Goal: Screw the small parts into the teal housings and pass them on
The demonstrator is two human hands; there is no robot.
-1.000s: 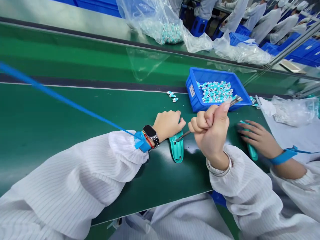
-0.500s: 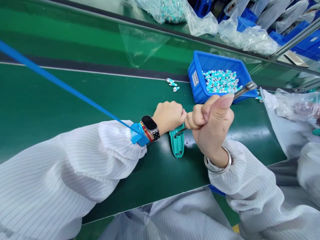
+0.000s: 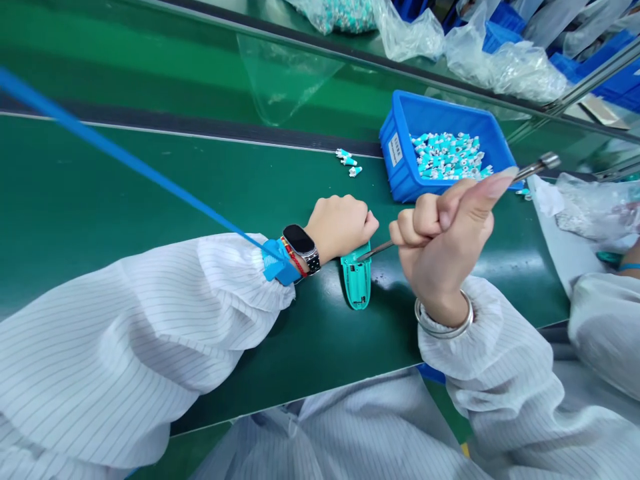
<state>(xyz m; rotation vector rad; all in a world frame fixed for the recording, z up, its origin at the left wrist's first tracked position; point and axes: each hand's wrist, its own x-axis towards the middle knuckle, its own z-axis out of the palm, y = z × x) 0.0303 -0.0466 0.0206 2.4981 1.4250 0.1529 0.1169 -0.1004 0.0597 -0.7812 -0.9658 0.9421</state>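
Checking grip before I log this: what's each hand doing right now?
Left hand: closed, fist against the teal plastic casing.
Right hand: closed, holding a slim metal tool.

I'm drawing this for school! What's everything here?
blue plastic crate: one, blue, on the belt
small teal-and-white parts: many, teal-white, in the crate; three loose beside it
teal plastic casing: one, teal, on the belt
clear plastic bag: one, clear, at right
green conveyor belt: one, green, below the crate
co-worker's forearm: one, at the right edge
blue wrist cord: one, blue, from the left wrist
thin metal tool: one, silver, in the right hand
left hand: one, fist, at the casing
right hand: one, fist around the tool
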